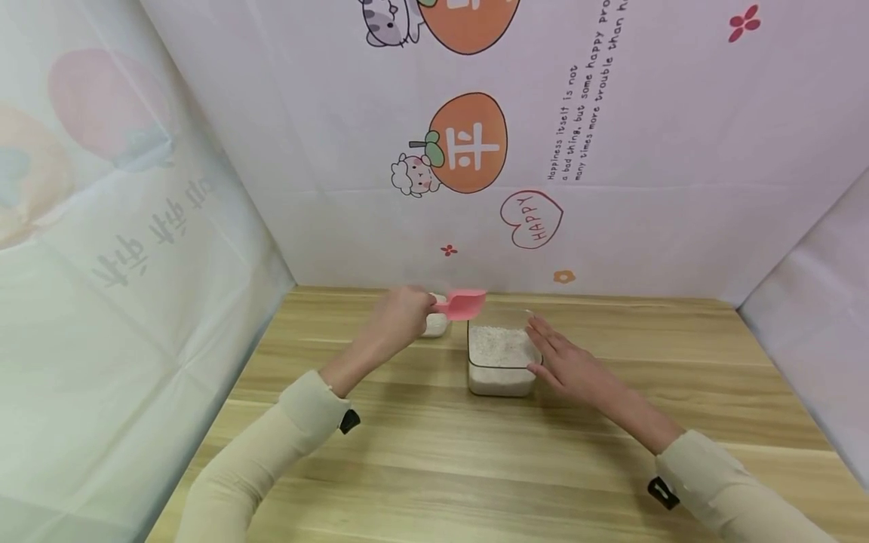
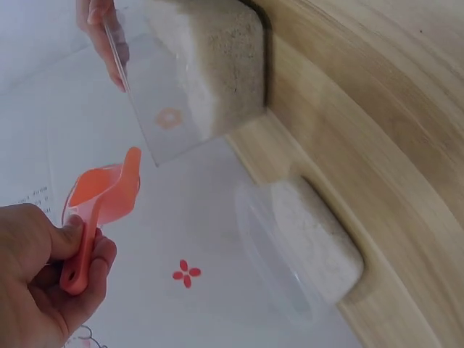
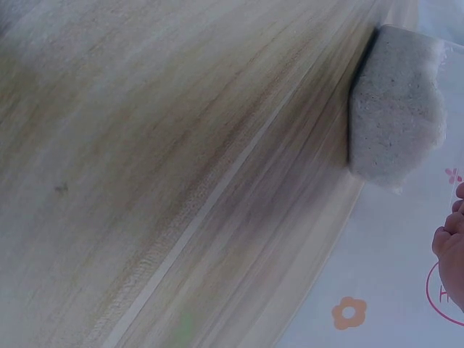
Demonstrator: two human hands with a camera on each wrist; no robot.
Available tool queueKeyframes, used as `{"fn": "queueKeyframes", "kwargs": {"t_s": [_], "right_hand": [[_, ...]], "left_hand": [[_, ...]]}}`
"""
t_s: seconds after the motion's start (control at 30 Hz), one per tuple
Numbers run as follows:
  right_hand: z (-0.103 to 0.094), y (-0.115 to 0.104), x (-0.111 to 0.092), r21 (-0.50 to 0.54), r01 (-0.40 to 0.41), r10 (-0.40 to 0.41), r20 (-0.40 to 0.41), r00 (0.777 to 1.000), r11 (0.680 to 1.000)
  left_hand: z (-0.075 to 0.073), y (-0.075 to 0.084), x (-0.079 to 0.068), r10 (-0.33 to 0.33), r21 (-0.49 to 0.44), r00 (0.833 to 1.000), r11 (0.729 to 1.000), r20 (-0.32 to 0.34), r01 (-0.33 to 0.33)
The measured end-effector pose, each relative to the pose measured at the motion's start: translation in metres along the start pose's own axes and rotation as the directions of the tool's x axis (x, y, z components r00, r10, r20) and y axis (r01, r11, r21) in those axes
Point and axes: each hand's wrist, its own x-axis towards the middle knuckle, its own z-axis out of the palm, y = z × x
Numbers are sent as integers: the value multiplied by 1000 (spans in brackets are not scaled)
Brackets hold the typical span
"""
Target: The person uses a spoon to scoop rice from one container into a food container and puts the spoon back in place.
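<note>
The left hand [image 1: 405, 311] grips the handle of a pink scoop [image 1: 466, 305], and in the left wrist view its fingers curl round that handle. Level and raised, the scoop is above the table, over the gap between two containers. A square clear container [image 1: 504, 368] stands in front, partly filled with a whitish, grainy, rice-like material [image 1: 501, 347]. Along its right wall lies the right hand [image 1: 573, 368], its fairly straight fingers touching the rim. Behind the left hand sits a smaller clear container [image 2: 279, 264] with white contents, partly hidden in the head view.
The wood-grain table [image 1: 434, 467] runs back to a white printed cloth wall [image 1: 339, 188]. Another cloth side [image 1: 170, 264] closes off the left, and one more [image 1: 815, 302] the right. Dark clips [image 1: 661, 492] hang at both sleeves.
</note>
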Motion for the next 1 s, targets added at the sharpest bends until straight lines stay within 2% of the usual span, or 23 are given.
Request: {"fn": "queueKeyframes", "kwargs": {"t_s": [0.13,0.3,0.5,0.6,0.67,0.83,0.9,1.0], "right_hand": [[-1,-1,0,4,-25,24,26,999,1000],[-1,-2,0,1,-28,28,34,999,1000],[0,-1,-1,-4,-10,10,8,1000,1000],[1,0,-1,-8,-1,1,-2,1000,1000],[1,-1,0,-8,0,0,0,1000,1000],[0,-3,1,-1,-2,2,5,1000,1000],[-1,-3,1,2,-4,4,3,1000,1000],[0,-3,2,0,-8,8,0,1000,1000]], "left_hand": [[3,9,2,31,81,1000,996,2,-31],[8,25,6,87,212,996,973,16,-88],[17,45,15,200,233,979,954,-30,-188],[24,55,20,238,263,970,940,-51,-217],[29,60,23,238,284,970,934,-47,-216],[40,69,27,199,321,979,926,38,-201],[42,71,29,182,299,981,934,67,-194],[43,71,33,171,234,982,955,77,-184]]}}
